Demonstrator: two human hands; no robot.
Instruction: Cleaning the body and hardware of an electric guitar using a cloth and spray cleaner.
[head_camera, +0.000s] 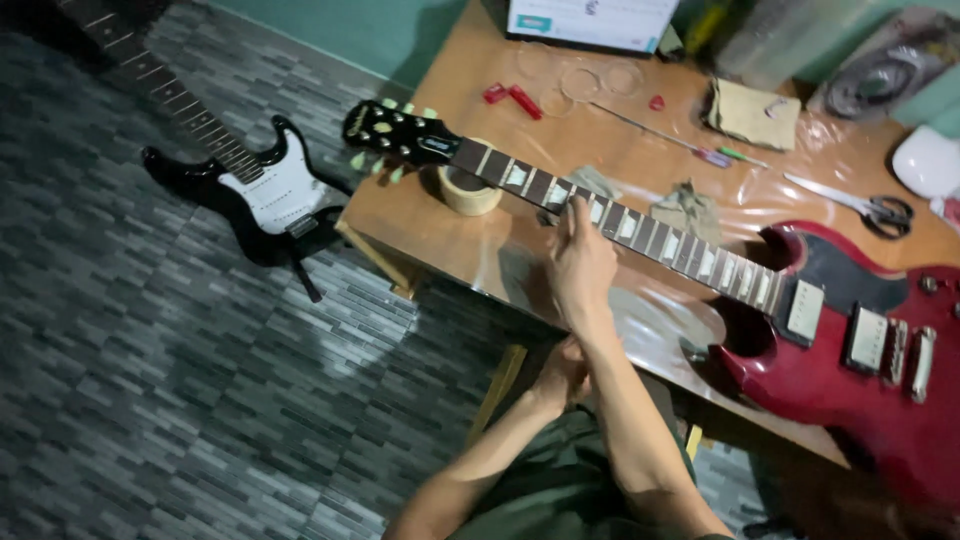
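A dark red electric guitar (850, 390) lies across the wooden table (420, 225). Its neck (650, 235) runs left to a black headstock (395, 130), which rests on a roll of tape (468, 192). My right hand (580, 265) reaches over the table's near edge, its fingers stretched flat on the fretboard around the middle of the neck, and I see nothing held in it. My left hand (560, 375) hangs curled below the table edge, close against my right forearm, with nothing visible in it.
A black and white electric guitar (265, 190) lies on the tiled floor at the left. On the table are scissors (870, 208), a thin screwdriver (680, 140), red clips (515, 98), coiled strings (580, 82), a cloth (688, 208) and a screen (590, 20).
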